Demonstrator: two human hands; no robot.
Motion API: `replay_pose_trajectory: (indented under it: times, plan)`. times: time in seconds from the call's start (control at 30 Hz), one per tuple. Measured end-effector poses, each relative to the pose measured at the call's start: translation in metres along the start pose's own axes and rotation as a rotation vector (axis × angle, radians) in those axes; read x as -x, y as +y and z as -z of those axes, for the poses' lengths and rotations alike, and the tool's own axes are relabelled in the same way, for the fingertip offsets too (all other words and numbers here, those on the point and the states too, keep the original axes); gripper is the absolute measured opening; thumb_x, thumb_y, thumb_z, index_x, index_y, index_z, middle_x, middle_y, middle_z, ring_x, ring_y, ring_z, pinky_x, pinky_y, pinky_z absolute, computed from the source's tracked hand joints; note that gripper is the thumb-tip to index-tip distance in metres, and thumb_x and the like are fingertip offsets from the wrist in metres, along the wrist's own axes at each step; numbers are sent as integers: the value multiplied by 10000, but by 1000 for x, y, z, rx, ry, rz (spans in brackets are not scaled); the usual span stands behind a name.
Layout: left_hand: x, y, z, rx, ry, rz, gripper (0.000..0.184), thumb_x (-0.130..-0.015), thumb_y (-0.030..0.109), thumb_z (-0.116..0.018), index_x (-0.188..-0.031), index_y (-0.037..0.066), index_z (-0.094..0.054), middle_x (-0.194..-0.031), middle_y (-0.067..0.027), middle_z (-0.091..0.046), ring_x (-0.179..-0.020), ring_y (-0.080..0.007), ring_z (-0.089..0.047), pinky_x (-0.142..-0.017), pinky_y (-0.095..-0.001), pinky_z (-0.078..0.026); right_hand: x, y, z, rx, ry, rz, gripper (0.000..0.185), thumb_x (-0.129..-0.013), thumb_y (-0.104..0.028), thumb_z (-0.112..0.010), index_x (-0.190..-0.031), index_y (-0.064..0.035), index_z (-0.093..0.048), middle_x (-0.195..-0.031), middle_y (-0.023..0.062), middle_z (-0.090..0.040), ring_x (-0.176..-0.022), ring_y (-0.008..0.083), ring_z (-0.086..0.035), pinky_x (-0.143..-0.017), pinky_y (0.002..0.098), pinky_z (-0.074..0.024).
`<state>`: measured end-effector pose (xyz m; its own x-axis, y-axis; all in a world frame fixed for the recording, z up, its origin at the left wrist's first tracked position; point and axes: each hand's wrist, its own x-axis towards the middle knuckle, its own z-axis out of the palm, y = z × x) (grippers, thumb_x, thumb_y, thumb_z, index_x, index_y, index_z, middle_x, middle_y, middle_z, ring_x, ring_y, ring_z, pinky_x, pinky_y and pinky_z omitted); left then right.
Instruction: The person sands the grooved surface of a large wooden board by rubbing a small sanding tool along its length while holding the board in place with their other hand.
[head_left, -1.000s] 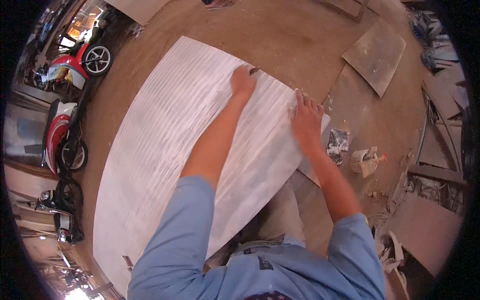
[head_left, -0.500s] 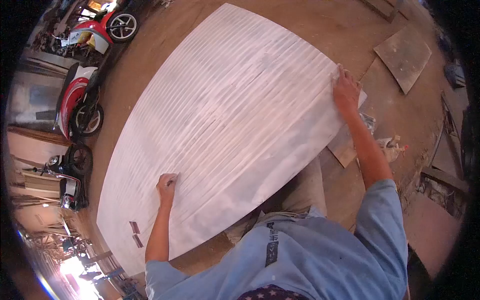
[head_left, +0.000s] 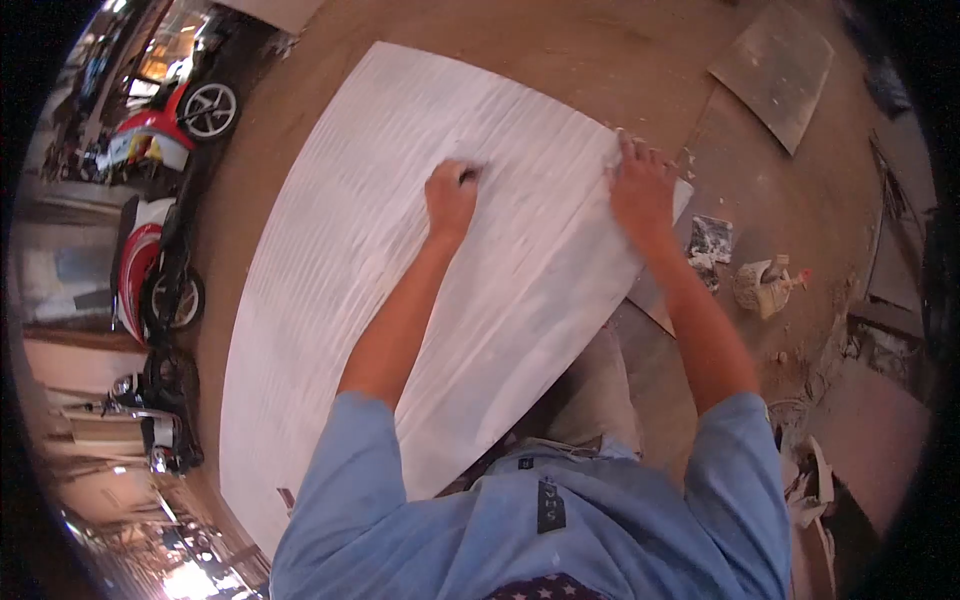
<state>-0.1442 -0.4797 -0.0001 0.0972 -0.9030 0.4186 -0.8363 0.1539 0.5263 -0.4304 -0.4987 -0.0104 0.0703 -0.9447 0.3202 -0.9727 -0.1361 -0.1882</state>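
Note:
A large white ridged panel [head_left: 330, 250] with a curved outline lies in front of me, streaked and dusty across its ridges. My left hand [head_left: 452, 200] is closed against its upper middle, on a small dark piece [head_left: 467, 177] that mostly hides in the fingers. At the panel's far right end my right hand [head_left: 642, 190] grips the edge, fingers curled over it and slightly apart. A small reddish-brown strip [head_left: 287, 498] rests on the panel near my left sleeve.
Red and white motorbikes [head_left: 140, 255] and a dark one [head_left: 155, 425] stand along the left. On the brown floor at the right are a flat board [head_left: 775, 75], a crumpled dark-and-white packet [head_left: 711, 240] and a bag with a bottle [head_left: 765, 287].
My left hand has moved from the panel's near left part up and right across the ridges to its upper middle. My right hand stays at the right edge. The camera view has shifted.

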Motion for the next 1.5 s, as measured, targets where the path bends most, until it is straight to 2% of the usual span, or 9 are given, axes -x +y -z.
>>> replay_pose_trajectory:
  times: [0.2, 0.33, 0.5, 0.67, 0.83, 0.9, 1.07, 1.43, 1.5]
  plan:
    - [-112, 34, -98, -46, -44, -12, 157, -810, 155, -623, -871, 46, -719, -934, -177, -680, -899, -361, -635, -798, -428, -491, -5, -1, 3, -65, -108, -49, 578, -907, -316, -576, -1425, -127, -401, -1288, 128, -523, -1221, 300, -483, -1049, 495, -316]
    - [-115, 30, -102, -24, 25, -50, 206, -810, 198, -618, -896, 33, -708, -897, -198, -676, -876, -392, -641, -776, -454, -495, -3, -1, 9, -50, -117, -32, 577, -906, -320, -575, -1420, -120, -404, -1279, 124, -530, -1213, 295, -488, -1043, 496, -319]
    - [-74, 16, -38, -30, -187, 28, 263, -806, 281, -646, -838, 28, -711, -837, -219, -664, -815, -394, -647, -724, -444, -498, -3, 0, 4, -102, -33, -2, 540, -928, -359, -533, -1389, -91, -452, -1295, 147, -528, -1199, 327, -491, -1016, 529, -337]
    - [-118, 17, -101, -57, -57, 16, 344, -794, 362, -669, -849, 25, -718, -851, -226, -665, -803, -393, -643, -713, -454, -487, -8, 0, 7, -99, -65, -27, 536, -924, -350, -541, -1385, -91, -454, -1295, 146, -529, -1192, 321, -500, -1018, 529, -342]
    - [-120, 22, -88, -87, -150, 31, 339, -792, 350, -670, -844, 19, -716, -843, -217, -668, -818, -392, -638, -727, -458, -480, -5, 3, 6, -130, -76, -26, 534, -922, -345, -542, -1379, -85, -453, -1281, 157, -534, -1192, 315, -506, -1027, 540, -330]
    - [-97, 18, -69, -110, -203, 60, 332, -792, 341, -667, -843, 16, -715, -843, -213, -670, -824, -393, -636, -733, -457, -480, -5, 1, 6, -133, -51, -38, 561, -881, -286, -602, -1390, -114, -439, -1269, 120, -535, -1198, 289, -489, -1035, 475, -315]
    - [-114, 29, -96, -56, -26, 0, 309, -796, 331, -659, -842, 32, -719, -847, -212, -669, -821, -391, -637, -731, -462, -485, -6, 1, 7, -115, -45, -24, 543, -900, -318, -574, -1379, -95, -450, -1259, 131, -541, -1182, 299, -501, -1022, 508, -322]
    - [-83, 12, -73, -58, -72, -86, 171, -800, 199, -642, -827, 44, -709, -832, -188, -653, -815, -390, -598, -724, -471, -474, -5, -1, 7, -110, -58, -20, 545, -915, -339, -553, -1386, -85, -446, -1260, 146, -542, -1191, 296, -502, -1016, 531, -328]
    - [-111, 21, -102, -117, 66, -234, 199, -803, 219, -642, -816, 25, -682, -838, -199, -648, -819, -389, -595, -736, -478, -469, -4, -1, 3, -96, -25, -8, 543, -914, -345, -554, -1383, -92, -450, -1251, 142, -545, -1184, 293, -506, -1014, 528, -332]
